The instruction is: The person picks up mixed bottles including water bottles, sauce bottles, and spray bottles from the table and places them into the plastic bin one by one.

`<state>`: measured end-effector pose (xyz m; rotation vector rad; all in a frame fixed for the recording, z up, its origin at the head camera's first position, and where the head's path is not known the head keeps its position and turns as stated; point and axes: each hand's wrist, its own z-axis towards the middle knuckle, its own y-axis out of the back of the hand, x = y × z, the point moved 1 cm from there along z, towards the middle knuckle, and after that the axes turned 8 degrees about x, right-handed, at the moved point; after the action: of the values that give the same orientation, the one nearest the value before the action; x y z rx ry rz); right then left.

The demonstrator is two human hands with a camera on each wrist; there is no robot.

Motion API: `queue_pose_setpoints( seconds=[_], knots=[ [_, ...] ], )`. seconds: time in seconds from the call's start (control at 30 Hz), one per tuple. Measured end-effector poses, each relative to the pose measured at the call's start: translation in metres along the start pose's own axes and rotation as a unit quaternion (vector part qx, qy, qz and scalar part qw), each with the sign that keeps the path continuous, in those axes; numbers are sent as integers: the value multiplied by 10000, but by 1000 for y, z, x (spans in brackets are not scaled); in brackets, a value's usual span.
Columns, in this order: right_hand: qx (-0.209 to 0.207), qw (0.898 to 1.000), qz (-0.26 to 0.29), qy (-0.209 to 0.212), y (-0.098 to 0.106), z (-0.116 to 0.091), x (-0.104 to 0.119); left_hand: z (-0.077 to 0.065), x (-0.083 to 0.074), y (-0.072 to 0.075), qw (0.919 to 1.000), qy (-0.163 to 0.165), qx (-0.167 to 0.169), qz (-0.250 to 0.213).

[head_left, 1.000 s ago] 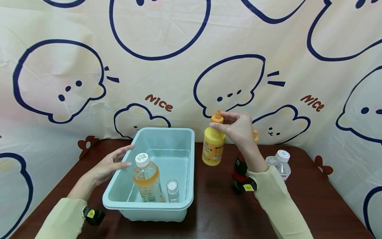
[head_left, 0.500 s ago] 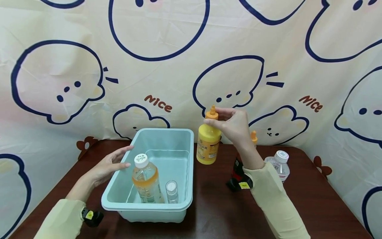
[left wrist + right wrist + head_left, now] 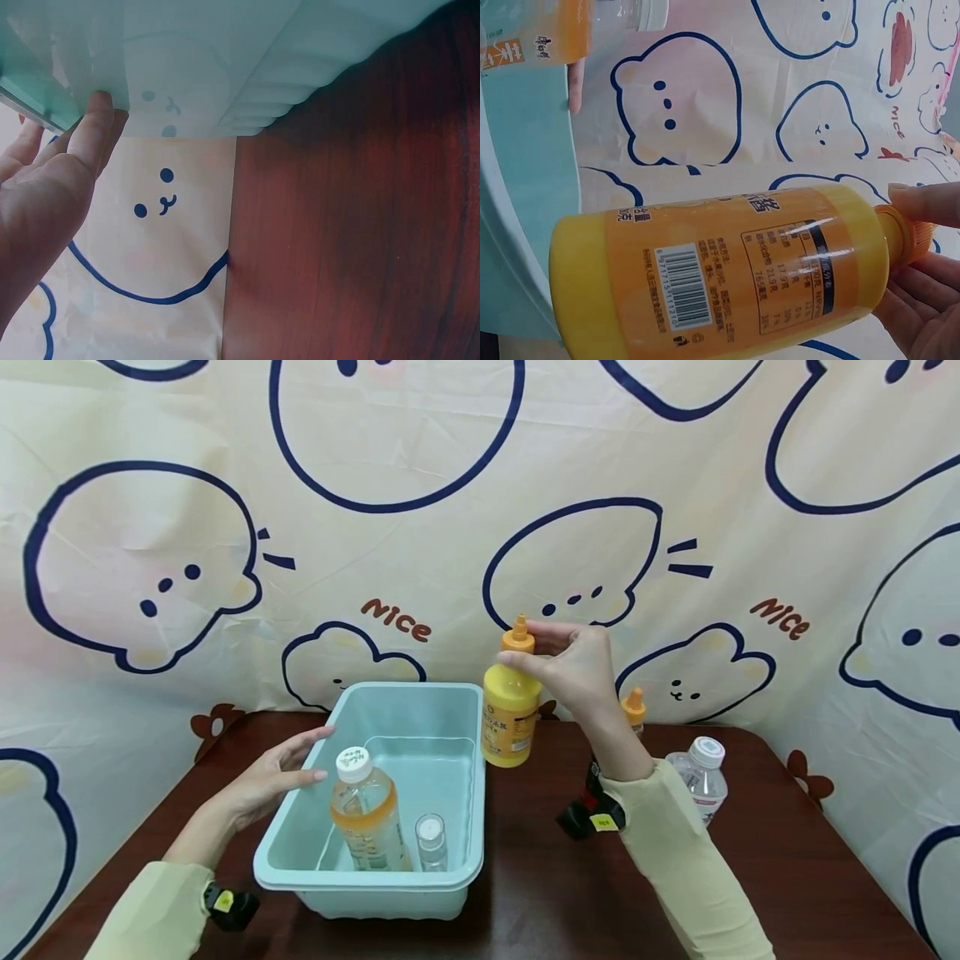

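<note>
My right hand (image 3: 573, 668) pinches the neck of a yellow squeeze bottle (image 3: 511, 718) with an orange nozzle cap. Held upright above the table, the bottle has its base beside the bin's right rim. In the right wrist view its printed label and barcode face the camera. At the left, my left hand (image 3: 273, 777) holds the rim of a light blue plastic bin (image 3: 408, 881), thumb over the edge; the left wrist view has fingers against its outer wall (image 3: 202, 60). Inside the bin stand an orange-banded drink bottle (image 3: 371, 818) with a white cap and a small clear bottle (image 3: 432, 843).
Behind my right forearm stands a dark bottle, mostly hidden, with an orange cap (image 3: 634, 706). A clear bottle (image 3: 701, 772) with a white cap is further right. The dark wooden table (image 3: 540, 893) ends at a cartoon-printed backdrop (image 3: 420, 560).
My right hand has carried the yellow squeeze bottle left and slightly up, closer to the bin. More of the orange cap behind the forearm shows. My left hand stays at the rim.
</note>
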<state>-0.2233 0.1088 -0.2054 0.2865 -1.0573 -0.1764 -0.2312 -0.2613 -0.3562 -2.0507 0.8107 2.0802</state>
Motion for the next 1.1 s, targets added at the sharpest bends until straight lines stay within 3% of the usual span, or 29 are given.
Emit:
queue_pose_setpoints(
  seconds=[0.3,0.77,1.1],
  knots=[
    [79,9999,74,123,-6,2,5,1,2,1,10000,-13,-11,14],
    [244,9993,278,-110,-18,3,8,1,2,0,10000,25,6,9],
    [297,9991,313,34,-27,4,12,2,2,1,10000,52,-8,-3]
  ],
)
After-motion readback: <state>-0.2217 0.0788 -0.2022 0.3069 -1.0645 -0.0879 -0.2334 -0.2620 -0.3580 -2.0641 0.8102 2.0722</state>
